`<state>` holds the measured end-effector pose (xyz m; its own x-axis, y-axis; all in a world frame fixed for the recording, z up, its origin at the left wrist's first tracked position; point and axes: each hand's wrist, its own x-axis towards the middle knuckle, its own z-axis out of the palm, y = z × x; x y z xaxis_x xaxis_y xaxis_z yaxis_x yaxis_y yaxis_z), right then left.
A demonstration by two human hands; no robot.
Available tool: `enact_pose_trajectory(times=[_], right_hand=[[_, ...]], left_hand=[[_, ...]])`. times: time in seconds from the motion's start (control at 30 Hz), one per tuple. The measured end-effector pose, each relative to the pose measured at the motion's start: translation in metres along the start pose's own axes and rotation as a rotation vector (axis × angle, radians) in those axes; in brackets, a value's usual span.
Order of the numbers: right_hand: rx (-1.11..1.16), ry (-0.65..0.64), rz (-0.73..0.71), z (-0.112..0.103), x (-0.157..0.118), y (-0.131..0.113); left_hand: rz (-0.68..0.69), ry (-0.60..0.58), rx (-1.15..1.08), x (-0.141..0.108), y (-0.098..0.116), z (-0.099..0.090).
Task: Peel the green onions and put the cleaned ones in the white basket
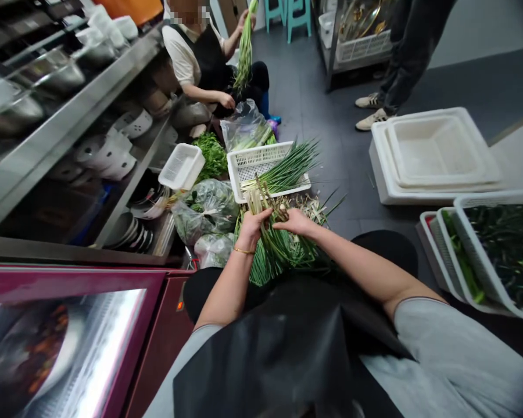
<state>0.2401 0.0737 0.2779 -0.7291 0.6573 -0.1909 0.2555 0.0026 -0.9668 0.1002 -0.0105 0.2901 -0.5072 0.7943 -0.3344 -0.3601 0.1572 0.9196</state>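
Note:
My left hand [253,226] is closed round a bunch of scallions [255,203], pale ends upward, above my lap. Beside it, my right hand [295,222] is closed, thumb and fingers pinched on brownish, withered stalks [281,210] at the bunch; their exact grip is partly hidden. Long green leaves [272,258] hang or lie below both hands. Just beyond stands a white perforated basket [236,174] with trimmed-looking scallions [283,169] laid in it. Loose leaves and peelings [311,210] lie to the right of my hands.
Plastic bags of greens [207,212], leafy herbs [211,154] and a small white basket [182,167] sit on the left by metal shelving [70,119]. A co-worker [200,64] holds scallions ahead. White tubs [436,151] and vegetable baskets [505,255] stand right; another person's legs [401,64] are behind.

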Motion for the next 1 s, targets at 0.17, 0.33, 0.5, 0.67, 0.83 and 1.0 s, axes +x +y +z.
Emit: enact_pose_trajectory(times=[0.17, 0.33, 0.5, 0.67, 0.83, 1.0], right_hand=[[0.279, -0.015, 0.075, -0.001, 0.000, -0.002], [0.328, -0.013, 0.062, -0.009, -0.007, -0.007], [0.268, 0.072, 0.042, -0.006, -0.010, -0.010], [0.238, 0.087, -0.039, -0.007, -0.007, -0.012], [0.226, 0.113, -0.015, -0.017, -0.011, -0.011], [0.464, 0.208, 0.037, -0.046, -0.022, -0.023]], left_hand=[[0.024, -0.046, 0.013, 0.000, 0.001, -0.003], [0.053, -0.103, 0.066, -0.007, -0.005, -0.005], [0.093, -0.089, 0.103, -0.009, -0.005, -0.004], [0.071, -0.165, 0.156, -0.014, -0.006, -0.003], [0.033, -0.210, 0.211, -0.015, -0.010, -0.013], [-0.054, -0.297, 0.307, -0.010, -0.017, -0.034]])
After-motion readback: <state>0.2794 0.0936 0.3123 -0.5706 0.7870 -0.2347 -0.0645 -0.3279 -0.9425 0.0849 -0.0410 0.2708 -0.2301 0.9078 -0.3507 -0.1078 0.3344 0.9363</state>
